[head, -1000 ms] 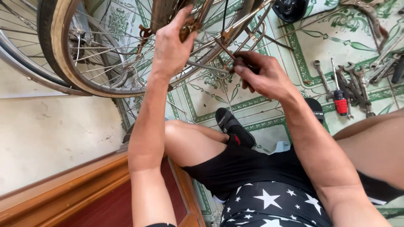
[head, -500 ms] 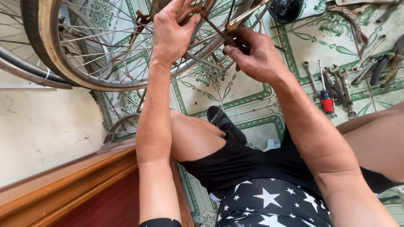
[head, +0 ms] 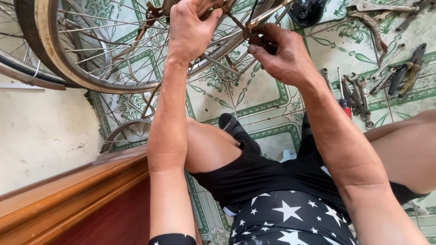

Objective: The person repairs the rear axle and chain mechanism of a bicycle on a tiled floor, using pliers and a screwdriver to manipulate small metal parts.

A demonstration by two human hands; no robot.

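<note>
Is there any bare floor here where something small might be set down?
Yes: the tiled floor between the right hand and the black shoe is bare. Right of it lie wrenches and pliers. Up by the wheel, where the left hand grips, spokes crowd everything.

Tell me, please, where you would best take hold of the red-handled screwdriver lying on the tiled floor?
Take the screwdriver by its red handle, coming from above on the near side. It lies flat on the floor with the thin shaft pointing away, and spanners crowd its right side, so the near end of the handle looks freest.
</note>
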